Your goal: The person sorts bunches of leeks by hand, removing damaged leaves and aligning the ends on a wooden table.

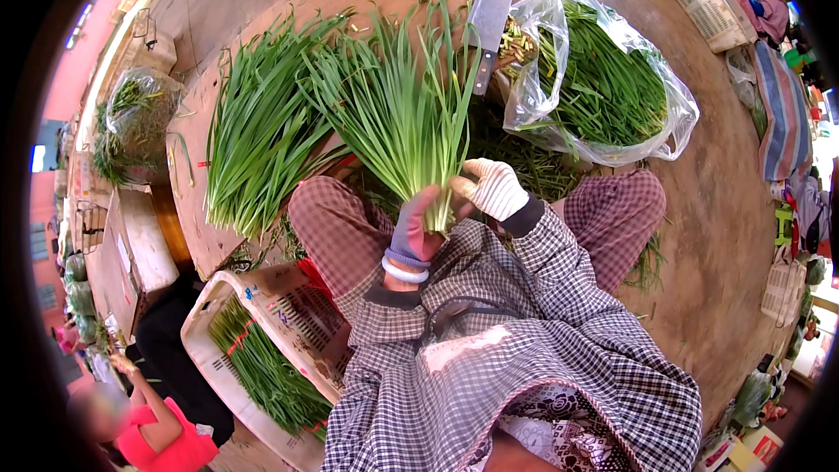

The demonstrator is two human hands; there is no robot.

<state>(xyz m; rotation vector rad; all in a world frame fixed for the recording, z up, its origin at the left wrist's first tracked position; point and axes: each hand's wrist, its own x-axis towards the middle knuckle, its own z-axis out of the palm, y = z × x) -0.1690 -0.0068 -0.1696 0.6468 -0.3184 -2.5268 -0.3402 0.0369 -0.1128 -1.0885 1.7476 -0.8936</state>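
A fanned bunch of garlic chives [398,114] stands between my hands, its pale stem ends down and its green leaves spread away from me. My left hand [414,232], in a pink and purple glove with a white band at the wrist, is wrapped round the stems near their ends. My right hand [494,189], in a white striped glove, is curled with its fingertips on the right edge of the same stems. Just left of the bunch lies a loose pile of garlic chives [262,131] on a round wooden board [194,144]. Beyond the bunch a cleaver [488,22] lies flat.
An open clear plastic bag [673,135] of chives sits at the far right. By my left side stands a white plastic crate [197,332] with chive bundles in red ties. Another bagged bunch [135,122] is at left. A person in pink [166,433] works at lower left.
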